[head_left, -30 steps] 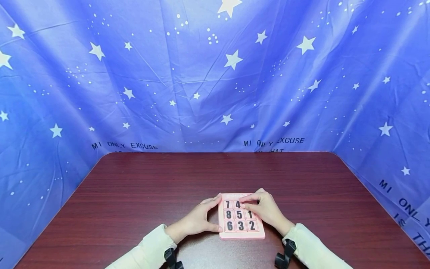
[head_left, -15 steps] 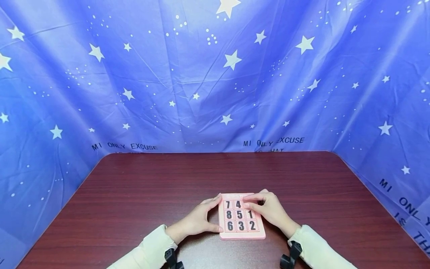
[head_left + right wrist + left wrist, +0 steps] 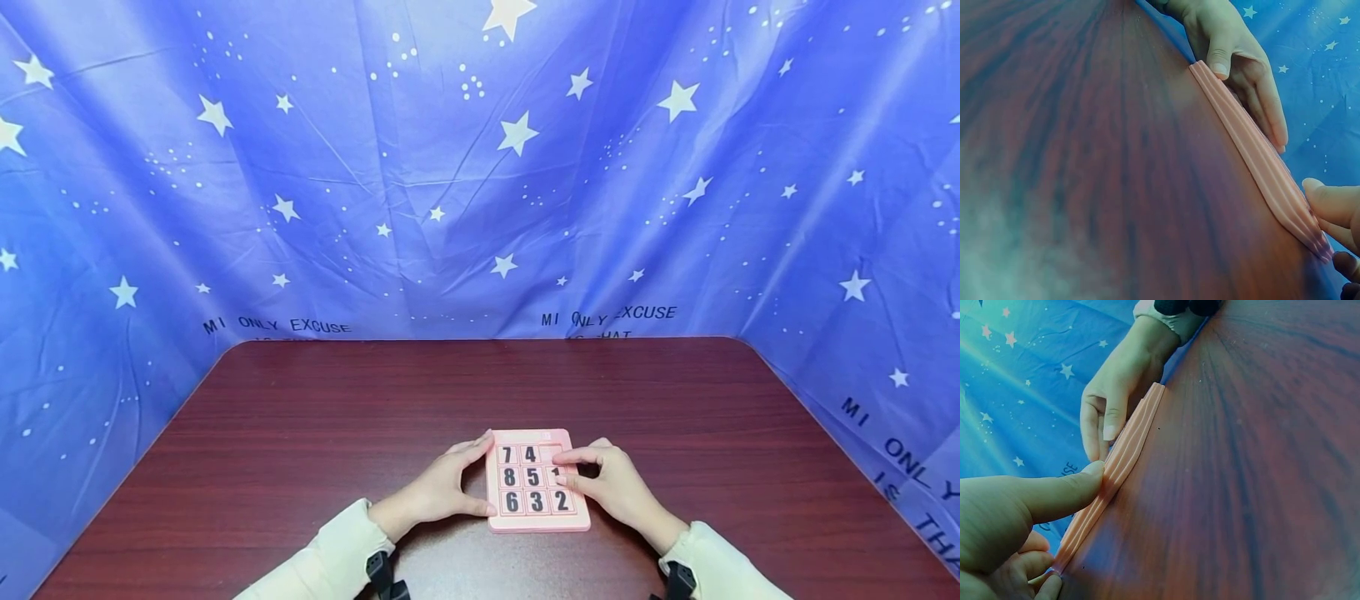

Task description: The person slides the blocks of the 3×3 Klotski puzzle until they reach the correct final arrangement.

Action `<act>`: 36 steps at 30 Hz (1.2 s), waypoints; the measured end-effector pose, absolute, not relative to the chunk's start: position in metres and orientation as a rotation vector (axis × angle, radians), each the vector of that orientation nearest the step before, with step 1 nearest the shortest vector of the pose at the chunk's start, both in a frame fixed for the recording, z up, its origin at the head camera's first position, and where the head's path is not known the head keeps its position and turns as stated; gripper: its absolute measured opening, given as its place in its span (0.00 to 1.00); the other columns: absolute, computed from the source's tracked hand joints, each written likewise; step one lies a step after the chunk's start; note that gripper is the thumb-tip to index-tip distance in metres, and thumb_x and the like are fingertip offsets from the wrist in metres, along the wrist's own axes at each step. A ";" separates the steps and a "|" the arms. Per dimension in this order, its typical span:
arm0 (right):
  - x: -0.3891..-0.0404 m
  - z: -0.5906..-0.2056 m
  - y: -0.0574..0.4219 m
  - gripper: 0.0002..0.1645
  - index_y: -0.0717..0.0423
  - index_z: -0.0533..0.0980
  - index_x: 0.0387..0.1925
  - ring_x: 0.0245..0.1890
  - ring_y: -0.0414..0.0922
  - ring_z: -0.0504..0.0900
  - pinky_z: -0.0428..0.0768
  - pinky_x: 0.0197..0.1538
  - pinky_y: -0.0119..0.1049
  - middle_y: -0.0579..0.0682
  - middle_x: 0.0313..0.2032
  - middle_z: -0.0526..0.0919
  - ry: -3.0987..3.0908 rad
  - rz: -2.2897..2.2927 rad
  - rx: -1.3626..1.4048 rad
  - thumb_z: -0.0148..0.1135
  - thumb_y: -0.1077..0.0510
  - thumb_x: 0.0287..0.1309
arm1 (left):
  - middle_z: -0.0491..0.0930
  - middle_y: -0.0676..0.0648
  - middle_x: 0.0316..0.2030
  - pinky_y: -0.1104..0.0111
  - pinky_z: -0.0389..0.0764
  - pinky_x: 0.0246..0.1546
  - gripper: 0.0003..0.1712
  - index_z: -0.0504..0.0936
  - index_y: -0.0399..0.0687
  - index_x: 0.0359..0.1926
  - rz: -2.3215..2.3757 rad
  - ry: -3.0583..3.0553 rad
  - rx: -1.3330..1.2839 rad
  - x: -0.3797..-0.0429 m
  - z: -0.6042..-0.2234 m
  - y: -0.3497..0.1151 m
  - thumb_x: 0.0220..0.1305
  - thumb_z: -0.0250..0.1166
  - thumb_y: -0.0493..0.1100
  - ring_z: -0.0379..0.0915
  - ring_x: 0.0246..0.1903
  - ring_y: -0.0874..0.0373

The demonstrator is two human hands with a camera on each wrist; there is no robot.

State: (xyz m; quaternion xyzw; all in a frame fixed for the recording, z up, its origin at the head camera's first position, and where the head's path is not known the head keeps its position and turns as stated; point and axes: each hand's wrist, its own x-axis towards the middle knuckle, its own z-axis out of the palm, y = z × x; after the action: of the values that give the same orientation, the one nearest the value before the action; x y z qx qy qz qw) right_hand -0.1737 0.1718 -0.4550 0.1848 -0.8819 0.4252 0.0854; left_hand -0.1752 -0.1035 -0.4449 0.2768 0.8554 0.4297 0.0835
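Observation:
A pink number slide puzzle (image 3: 540,524) lies flat on the table, its tiles reading 7 4, then 8 5 1, then 6 3 2. The top right slot (image 3: 551,451) holds no tile. My left hand (image 3: 433,493) grips the puzzle along its left side, thumb at the near corner and fingertips at the far one. From the right, my right hand (image 3: 621,485) reaches over the frame; its thumb and index fingertips are at the 1 tile (image 3: 554,472), partly covering it. Both wrist views show the ridged pink edge (image 3: 1132,447) of the puzzle side-on.
The dark red wood table (image 3: 360,400) has rounded far corners. Behind and beside it hangs a blue cloth (image 3: 450,167) with white stars and printed letters. Black wrist mounts (image 3: 384,575) sit at both pale sleeves (image 3: 330,554).
My right hand has drawn back toward me and to the right, from the top right slot to the 1 tile. That slot now shows. The left hand stays put.

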 end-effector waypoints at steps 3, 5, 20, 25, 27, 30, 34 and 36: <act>-0.175 -0.455 0.171 0.14 0.46 0.86 0.35 0.33 0.35 0.71 0.71 0.40 0.31 0.38 0.28 0.78 -2.634 1.262 0.547 0.74 0.61 0.40 | 0.56 0.42 0.70 0.53 0.55 0.66 0.55 0.59 0.36 0.69 1.278 2.555 0.810 -0.176 -0.446 -0.103 0.41 0.77 0.43 0.53 0.67 0.47; -0.176 -0.455 0.170 0.15 0.46 0.86 0.35 0.34 0.36 0.71 0.70 0.40 0.31 0.38 0.28 0.78 -2.645 1.261 0.534 0.74 0.62 0.40 | 0.56 0.43 0.70 0.53 0.55 0.66 0.55 0.59 0.37 0.69 1.274 2.556 0.806 -0.176 -0.446 -0.103 0.41 0.77 0.43 0.53 0.67 0.48; -0.195 -0.456 0.169 0.13 0.45 0.86 0.36 0.34 0.37 0.71 0.70 0.41 0.32 0.39 0.29 0.78 -2.600 1.256 0.557 0.73 0.59 0.43 | 0.57 0.42 0.69 0.51 0.55 0.66 0.55 0.59 0.35 0.69 1.279 2.562 0.825 -0.176 -0.446 -0.104 0.40 0.77 0.44 0.54 0.66 0.46; -0.198 -0.454 0.168 0.13 0.44 0.85 0.35 0.34 0.38 0.70 0.70 0.41 0.32 0.39 0.29 0.79 -2.601 1.269 0.545 0.73 0.61 0.44 | 0.57 0.40 0.69 0.50 0.55 0.66 0.55 0.59 0.34 0.68 1.290 2.561 0.839 -0.176 -0.445 -0.104 0.40 0.77 0.44 0.54 0.66 0.45; -0.199 -0.455 0.167 0.13 0.44 0.85 0.35 0.34 0.38 0.70 0.70 0.41 0.32 0.38 0.30 0.79 -2.604 1.269 0.537 0.73 0.61 0.44 | 0.57 0.41 0.69 0.50 0.55 0.66 0.55 0.59 0.34 0.68 1.294 2.558 0.834 -0.176 -0.446 -0.104 0.40 0.77 0.44 0.54 0.67 0.45; -0.201 -0.455 0.167 0.14 0.45 0.85 0.36 0.34 0.38 0.71 0.70 0.41 0.32 0.37 0.30 0.80 -2.601 1.274 0.527 0.73 0.61 0.44 | 0.57 0.41 0.69 0.50 0.55 0.66 0.56 0.59 0.34 0.68 1.293 2.559 0.833 -0.176 -0.445 -0.104 0.40 0.77 0.44 0.54 0.66 0.45; -0.202 -0.455 0.167 0.13 0.45 0.85 0.36 0.35 0.38 0.71 0.70 0.41 0.31 0.38 0.30 0.80 -2.592 1.276 0.527 0.73 0.60 0.44 | 0.57 0.41 0.70 0.51 0.55 0.66 0.55 0.58 0.34 0.69 1.286 2.558 0.828 -0.176 -0.445 -0.104 0.41 0.77 0.44 0.54 0.66 0.45; -0.201 -0.455 0.167 0.13 0.45 0.85 0.37 0.34 0.38 0.72 0.71 0.40 0.31 0.38 0.31 0.81 -2.588 1.275 0.528 0.73 0.59 0.45 | 0.57 0.42 0.70 0.52 0.55 0.66 0.55 0.58 0.35 0.69 1.280 2.557 0.821 -0.175 -0.444 -0.104 0.41 0.77 0.44 0.54 0.66 0.46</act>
State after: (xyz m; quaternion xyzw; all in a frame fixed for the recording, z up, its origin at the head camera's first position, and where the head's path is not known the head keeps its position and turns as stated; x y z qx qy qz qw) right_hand -0.2011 0.1675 -0.4553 0.1790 -0.8776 0.4324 0.1041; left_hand -0.1752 -0.1040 -0.4443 0.2751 0.8565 0.4288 0.0834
